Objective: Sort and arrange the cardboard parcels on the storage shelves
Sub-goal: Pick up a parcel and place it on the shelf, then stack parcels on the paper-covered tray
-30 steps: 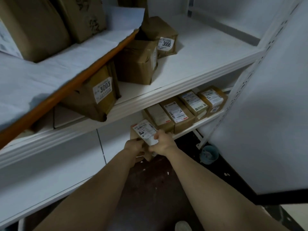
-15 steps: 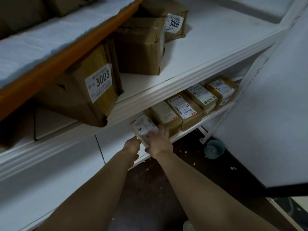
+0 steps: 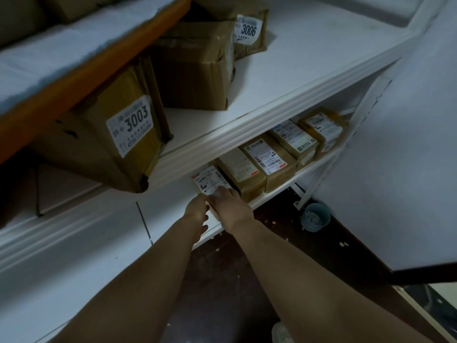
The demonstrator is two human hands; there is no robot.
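Note:
A small cardboard parcel (image 3: 209,179) with a white shipping label stands on the bottom shelf (image 3: 274,195), at the left end of a row of several similar labelled parcels (image 3: 269,157). My right hand (image 3: 228,205) grips its near right side and my left hand (image 3: 196,210) holds its near left edge. The parcel touches the neighbouring plain-topped parcel (image 3: 241,170). On the middle shelf (image 3: 284,78) sit a box marked 3003 (image 3: 116,134), a plain brown box (image 3: 197,68) and a box marked 3006 (image 3: 249,30).
An orange-edged upper shelf (image 3: 81,73) overhangs at top left. A white panel (image 3: 395,157) closes the right side. A small grey bucket (image 3: 315,217) stands on the dark floor below the shelf's right post. My shoe tip (image 3: 280,332) shows at the bottom.
Both hands have carried the small parcel up from below the shelf edge onto the bottom shelf, sliding it in beside the row. The camera has moved closer and lower.

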